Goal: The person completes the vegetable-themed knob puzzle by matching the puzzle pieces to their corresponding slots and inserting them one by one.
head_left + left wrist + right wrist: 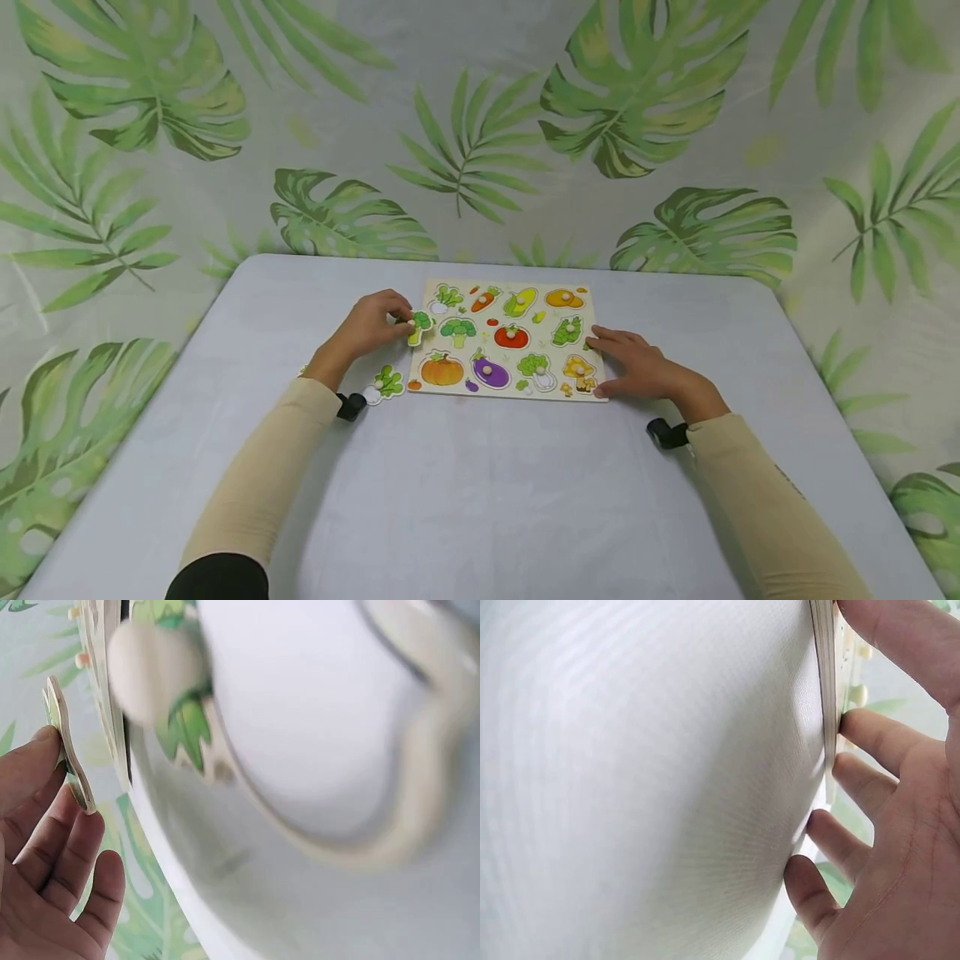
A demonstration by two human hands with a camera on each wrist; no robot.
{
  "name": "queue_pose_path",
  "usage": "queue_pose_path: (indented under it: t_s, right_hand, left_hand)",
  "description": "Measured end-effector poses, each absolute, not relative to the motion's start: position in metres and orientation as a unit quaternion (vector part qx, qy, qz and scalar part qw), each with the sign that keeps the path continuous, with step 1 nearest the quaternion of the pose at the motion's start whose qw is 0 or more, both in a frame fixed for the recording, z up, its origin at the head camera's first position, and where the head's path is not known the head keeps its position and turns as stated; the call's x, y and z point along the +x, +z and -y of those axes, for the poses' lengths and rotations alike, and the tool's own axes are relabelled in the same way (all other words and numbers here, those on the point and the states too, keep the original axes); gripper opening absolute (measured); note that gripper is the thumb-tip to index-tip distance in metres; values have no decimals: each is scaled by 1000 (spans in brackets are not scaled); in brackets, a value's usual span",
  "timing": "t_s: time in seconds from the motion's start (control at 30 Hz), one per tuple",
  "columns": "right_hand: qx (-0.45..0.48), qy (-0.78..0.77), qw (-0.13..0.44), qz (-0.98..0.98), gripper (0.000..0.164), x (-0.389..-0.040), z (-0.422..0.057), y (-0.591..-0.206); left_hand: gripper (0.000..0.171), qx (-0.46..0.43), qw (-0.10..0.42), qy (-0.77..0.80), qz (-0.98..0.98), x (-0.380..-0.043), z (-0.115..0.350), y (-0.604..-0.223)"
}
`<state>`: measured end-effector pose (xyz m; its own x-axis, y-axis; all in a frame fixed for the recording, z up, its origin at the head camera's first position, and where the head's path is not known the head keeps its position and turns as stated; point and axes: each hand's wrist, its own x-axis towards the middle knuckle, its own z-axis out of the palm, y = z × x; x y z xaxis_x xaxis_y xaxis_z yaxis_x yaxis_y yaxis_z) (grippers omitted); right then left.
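Observation:
In the head view a wooden vegetable puzzle board [480,392] lies flat on the table. My left hand [372,323] pinches a broccoli puzzle piece [420,327] between thumb and fingers, just over the board's left edge. The left wrist view shows this broccoli piece [66,742] edge-on in the fingers. A loose white-and-green vegetable piece [385,383] with a knob lies on the table below that hand, left of the board. Along the board's right edge, my right hand [637,367] rests with spread, fairly straight fingers touching it; the fingers [870,739] also show in the right wrist view.
Knobbed pieces sit in the board, among them a tomato [512,337], an eggplant [491,372] and a carrot [483,300]. A white cloth [480,500] covers the table. A leaf-patterned curtain [480,125] hangs behind its far edge.

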<state>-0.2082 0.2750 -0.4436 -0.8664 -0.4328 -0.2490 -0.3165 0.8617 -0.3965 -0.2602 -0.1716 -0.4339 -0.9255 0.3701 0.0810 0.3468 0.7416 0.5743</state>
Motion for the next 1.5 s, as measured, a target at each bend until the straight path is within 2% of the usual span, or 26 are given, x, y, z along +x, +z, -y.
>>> queue_pose_path:
  t_s: [0.5, 0.97, 1.37, 1.5]
  right_hand:
    - [-192, -177, 171, -950, 89, -209, -273, -445]
    - [-202, -165, 170, -950, 87, -210, -276, -443]
    - [-202, -172, 166, -950, 87, -210, -276, -442]
    - [-202, -176, 169, -948, 87, -210, -277, -443]
  left_hand:
    - [12, 208, 55, 282, -935, -283, 142, -435]
    - [12, 247, 65, 248, -934, -286, 126, -442]
    - [12, 237, 76, 242, -938, -291, 119, -445]
    - [14, 225, 93, 240, -940, -290, 119, -444]
